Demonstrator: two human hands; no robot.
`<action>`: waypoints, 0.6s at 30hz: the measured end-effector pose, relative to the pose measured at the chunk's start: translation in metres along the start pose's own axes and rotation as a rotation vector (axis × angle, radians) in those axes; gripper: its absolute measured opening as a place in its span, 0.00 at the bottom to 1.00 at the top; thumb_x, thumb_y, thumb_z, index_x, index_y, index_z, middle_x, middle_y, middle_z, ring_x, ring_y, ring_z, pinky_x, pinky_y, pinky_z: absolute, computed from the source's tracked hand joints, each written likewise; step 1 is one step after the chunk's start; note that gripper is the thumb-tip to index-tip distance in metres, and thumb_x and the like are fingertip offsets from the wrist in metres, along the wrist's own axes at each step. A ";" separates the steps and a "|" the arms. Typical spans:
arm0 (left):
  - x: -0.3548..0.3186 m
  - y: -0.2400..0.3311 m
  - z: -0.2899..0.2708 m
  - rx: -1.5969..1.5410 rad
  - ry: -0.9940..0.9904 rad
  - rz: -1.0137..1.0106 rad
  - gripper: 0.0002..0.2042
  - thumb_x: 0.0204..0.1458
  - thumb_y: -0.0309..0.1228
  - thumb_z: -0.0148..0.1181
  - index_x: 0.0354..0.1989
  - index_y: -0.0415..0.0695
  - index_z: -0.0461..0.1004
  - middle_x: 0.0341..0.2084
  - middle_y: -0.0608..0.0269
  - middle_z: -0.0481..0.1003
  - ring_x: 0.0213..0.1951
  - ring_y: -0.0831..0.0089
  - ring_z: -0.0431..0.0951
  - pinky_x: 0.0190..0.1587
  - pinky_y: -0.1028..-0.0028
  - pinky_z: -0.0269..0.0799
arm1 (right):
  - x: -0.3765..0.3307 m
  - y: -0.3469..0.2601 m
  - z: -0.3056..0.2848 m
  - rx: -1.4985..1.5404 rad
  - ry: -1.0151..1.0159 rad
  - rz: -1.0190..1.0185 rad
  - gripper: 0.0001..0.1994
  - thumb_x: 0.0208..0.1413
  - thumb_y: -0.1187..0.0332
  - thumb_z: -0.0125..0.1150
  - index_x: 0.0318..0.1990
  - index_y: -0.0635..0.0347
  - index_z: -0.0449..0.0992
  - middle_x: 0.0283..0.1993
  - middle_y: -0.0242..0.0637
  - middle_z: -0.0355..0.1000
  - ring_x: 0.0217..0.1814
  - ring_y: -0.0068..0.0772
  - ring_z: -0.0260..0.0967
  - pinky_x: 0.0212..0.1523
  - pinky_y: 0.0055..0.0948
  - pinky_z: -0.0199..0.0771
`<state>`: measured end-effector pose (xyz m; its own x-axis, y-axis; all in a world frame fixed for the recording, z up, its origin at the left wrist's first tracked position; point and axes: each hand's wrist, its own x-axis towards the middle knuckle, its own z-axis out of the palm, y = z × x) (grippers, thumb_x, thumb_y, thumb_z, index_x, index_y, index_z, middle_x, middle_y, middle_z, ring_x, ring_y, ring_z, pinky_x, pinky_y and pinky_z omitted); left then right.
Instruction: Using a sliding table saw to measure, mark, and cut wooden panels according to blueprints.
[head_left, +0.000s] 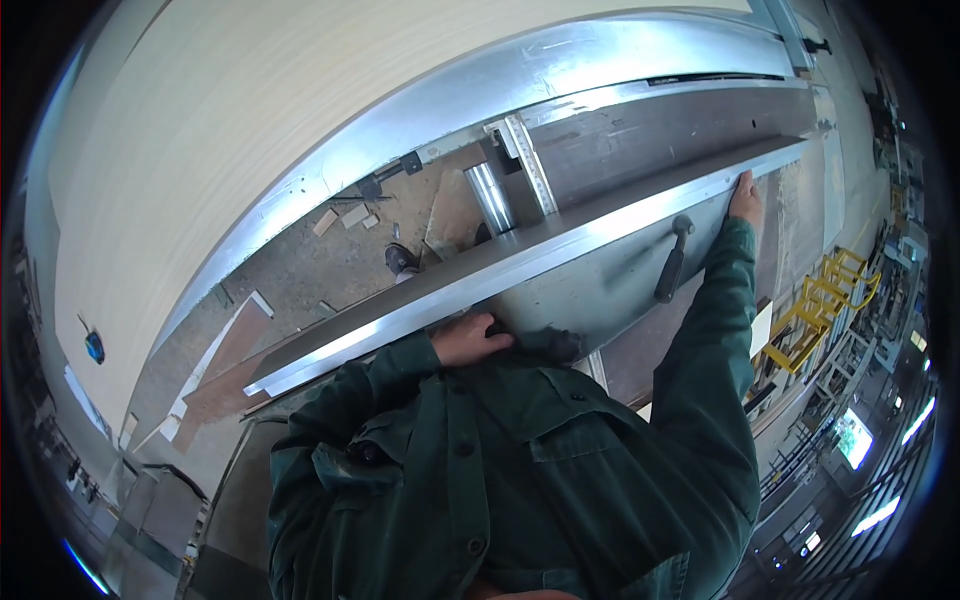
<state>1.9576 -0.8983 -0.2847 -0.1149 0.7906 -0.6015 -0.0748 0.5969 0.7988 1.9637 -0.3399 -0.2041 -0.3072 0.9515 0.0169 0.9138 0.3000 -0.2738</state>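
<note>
A long grey metal rail (560, 240) of a sliding machine table runs diagonally from lower left to upper right. My left hand (470, 340) is closed on the rail's near underside, close to my chest. My right hand (745, 200), arm stretched out in a dark green sleeve, grips the rail's edge near its far end. A black lever handle (672, 262) hangs on the grey panel below the rail, between my hands. A dark knob (565, 345) sits just right of my left hand.
A large pale board (220, 140) lies beyond the machine at upper left. A shiny metal cylinder (490, 195) and a ruled fence (530, 165) stand behind the rail. Wood offcuts (325, 222) lie on the floor. A yellow frame (820, 300) stands at right.
</note>
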 end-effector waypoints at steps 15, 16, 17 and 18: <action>0.037 0.003 0.080 0.232 0.327 0.190 0.15 0.54 0.40 0.61 0.41 0.40 0.78 0.32 0.50 0.81 0.39 0.49 0.80 0.42 0.59 0.74 | -0.074 0.103 0.011 0.035 0.401 -0.284 0.34 0.59 0.43 0.53 0.65 0.60 0.67 0.71 0.50 0.59 0.74 0.56 0.52 0.74 0.46 0.49; 0.042 -0.009 0.085 0.253 0.343 0.177 0.15 0.54 0.40 0.62 0.40 0.40 0.78 0.32 0.48 0.80 0.38 0.48 0.80 0.41 0.58 0.74 | -0.082 0.092 0.007 0.086 0.347 -0.221 0.35 0.59 0.42 0.53 0.66 0.58 0.65 0.72 0.49 0.57 0.74 0.58 0.52 0.73 0.47 0.50; 0.048 -0.015 0.095 0.267 0.365 0.161 0.15 0.53 0.40 0.62 0.39 0.40 0.78 0.32 0.47 0.80 0.38 0.47 0.80 0.40 0.57 0.74 | -0.089 0.086 -0.005 0.138 0.290 -0.167 0.36 0.58 0.41 0.53 0.68 0.56 0.64 0.73 0.47 0.55 0.74 0.59 0.52 0.72 0.48 0.52; 0.051 -0.009 0.102 0.281 0.347 0.188 0.15 0.53 0.40 0.62 0.39 0.40 0.78 0.32 0.47 0.80 0.38 0.47 0.80 0.40 0.57 0.74 | -0.091 0.096 -0.017 0.130 0.287 -0.151 0.37 0.58 0.42 0.53 0.68 0.58 0.63 0.74 0.50 0.54 0.74 0.60 0.51 0.72 0.46 0.53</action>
<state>2.0536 -0.8493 -0.3230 -0.4278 0.8246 -0.3702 0.2441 0.4998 0.8310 2.0835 -0.3961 -0.2157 -0.3322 0.8830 0.3315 0.8167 0.4451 -0.3673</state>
